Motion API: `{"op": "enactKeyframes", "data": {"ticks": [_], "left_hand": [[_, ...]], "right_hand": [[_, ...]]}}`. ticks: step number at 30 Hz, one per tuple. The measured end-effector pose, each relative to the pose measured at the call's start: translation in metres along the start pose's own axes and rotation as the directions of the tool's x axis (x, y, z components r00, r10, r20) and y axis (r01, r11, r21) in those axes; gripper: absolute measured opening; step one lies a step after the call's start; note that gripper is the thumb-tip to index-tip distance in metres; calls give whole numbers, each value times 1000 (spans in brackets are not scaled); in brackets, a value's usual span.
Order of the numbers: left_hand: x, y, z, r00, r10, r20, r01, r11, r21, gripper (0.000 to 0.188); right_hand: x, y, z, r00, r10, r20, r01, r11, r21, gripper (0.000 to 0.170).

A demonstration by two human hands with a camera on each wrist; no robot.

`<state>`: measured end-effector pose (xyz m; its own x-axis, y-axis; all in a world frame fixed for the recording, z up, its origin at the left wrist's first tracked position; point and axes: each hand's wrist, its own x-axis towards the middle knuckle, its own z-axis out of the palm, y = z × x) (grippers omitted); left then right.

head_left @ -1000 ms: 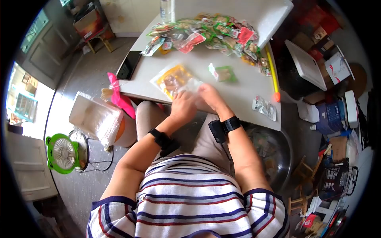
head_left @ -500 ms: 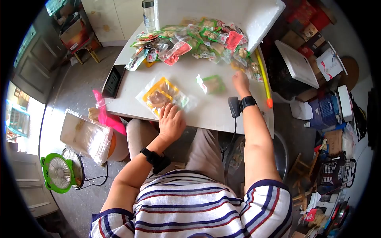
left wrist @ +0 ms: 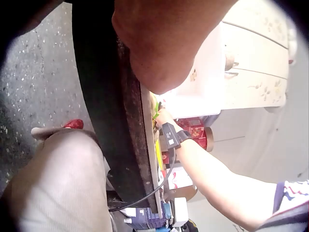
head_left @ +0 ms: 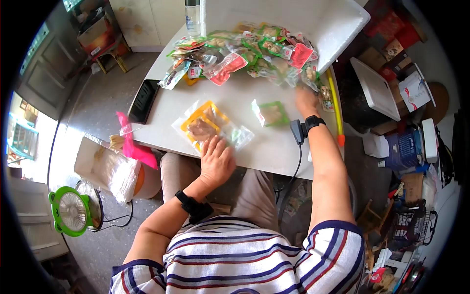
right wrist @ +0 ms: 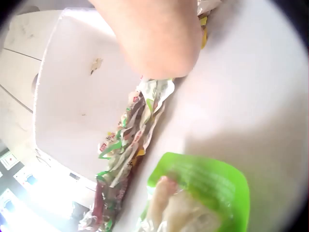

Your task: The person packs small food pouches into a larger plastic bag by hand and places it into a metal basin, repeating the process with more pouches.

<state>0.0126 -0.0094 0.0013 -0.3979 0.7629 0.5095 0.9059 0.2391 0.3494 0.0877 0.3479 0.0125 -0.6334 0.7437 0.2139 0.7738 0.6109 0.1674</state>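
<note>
On the white table lies a clear vacuum packet with an orange-yellow border [head_left: 200,126], brownish food inside. My left hand [head_left: 217,159] rests at its near corner, fingers extended over the edge. My right hand [head_left: 307,100] reaches to the right end of a heap of food packets [head_left: 232,61]. Its fingertips are blurred in the head view and hidden behind the hand in the right wrist view; I cannot tell whether they grip a packet. A white-and-green packet [right wrist: 157,92] shows right beside that hand. Between both hands lies a single green-edged packet [head_left: 273,113] with pale food.
A white foam box [head_left: 338,36] stands behind the heap, with a clear bottle [head_left: 193,19] to its left. A black phone [head_left: 145,101] lies by the left edge, a yellow stick [head_left: 335,103] along the right. A green fan [head_left: 73,211] stands on the floor.
My right hand has left the orange-bordered packet and moved right and forward to the heap's right end. My left hand has stayed by the packet, now lying flatter on the table.
</note>
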Motion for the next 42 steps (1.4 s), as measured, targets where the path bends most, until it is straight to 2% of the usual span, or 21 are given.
{"op": "enactKeyframes", "data": {"ticks": [1,4,7,10,13,14,17,18,20,23,26,29,31,33,34,35,36,37,38,41,42], "left_hand": [[0,0,0,1000,2,-3,-2,1000,0,25],[-1,0,0,1000,9,-15,-9,1000,3,23],[-3,0,1,999,13,-33,-13,1000,-6,21],[-3,-1,1,999,9,-31,-10,999,-34,21],[-5,-5,2,1000,9,14,-8,999,-50,25],[-5,-5,1,999,10,37,-8,998,-56,25],[-5,-6,-4,993,14,114,-6,997,-74,35],[-4,-3,-9,994,18,111,-7,996,-92,38],[0,5,-20,994,53,99,-43,994,-99,50],[8,32,-39,990,136,28,-128,972,-195,54],[10,56,-47,968,233,-94,-249,942,-226,62],[18,69,-64,955,245,-167,-284,919,-273,68],[18,65,-70,964,214,-160,-254,919,-300,73],[13,55,-75,967,172,-186,-223,927,-301,76],[10,46,-74,986,107,-128,-147,919,-365,80],[6,35,-67,998,16,-54,-40,877,-479,77],[5,26,-60,988,-81,133,152,692,-705,74],[3,20,-54,935,-120,335,353,433,-829,70],[-2,16,-51,834,-106,542,552,201,-809,55],[-14,16,-51,683,113,722,722,-258,-643,48],[-14,23,-51,752,85,654,642,-321,-696,40]], "right_hand": [[-5,0,-6,999,-49,-17,49,998,-34,17],[-25,-2,-34,991,-132,-25,133,990,56,19],[-55,-5,-73,989,-144,-27,146,981,127,17],[-81,1,-95,988,-103,-112,132,948,291,17],[-101,15,-97,968,-28,-249,188,742,644,16],[-107,19,-97,956,-30,-291,233,680,696,15],[-134,14,-126,998,59,22,-43,381,924,16],[-142,11,-136,997,60,42,-57,279,959,16],[-158,3,-153,995,53,81,-85,65,994,17],[-178,-14,-173,984,-37,171,-173,-48,984,16],[-193,-41,-169,983,-122,138,-151,-106,983,15],[-209,-59,-171,977,-188,98,-124,-134,983,16],[-216,-62,-175,975,-204,83,-110,-125,986,15],[-221,-59,-166,967,-229,114,-154,-164,974,15],[-224,-56,-160,962,-240,130,-176,-183,967,15],[-227,-55,-153,955,-255,151,-218,-261,940,14],[-231,-54,-147,947,-273,171,-261,-336,905,14],[-235,-54,-143,937,-294,190,-303,-408,861,14],[-239,-53,-142,934,-300,193,-315,-439,841,13],[-249,-52,-127,922,-316,226,-366,-511,778,12],[-254,-55,-119,922,-284,261,-378,-530,759,13]]}}
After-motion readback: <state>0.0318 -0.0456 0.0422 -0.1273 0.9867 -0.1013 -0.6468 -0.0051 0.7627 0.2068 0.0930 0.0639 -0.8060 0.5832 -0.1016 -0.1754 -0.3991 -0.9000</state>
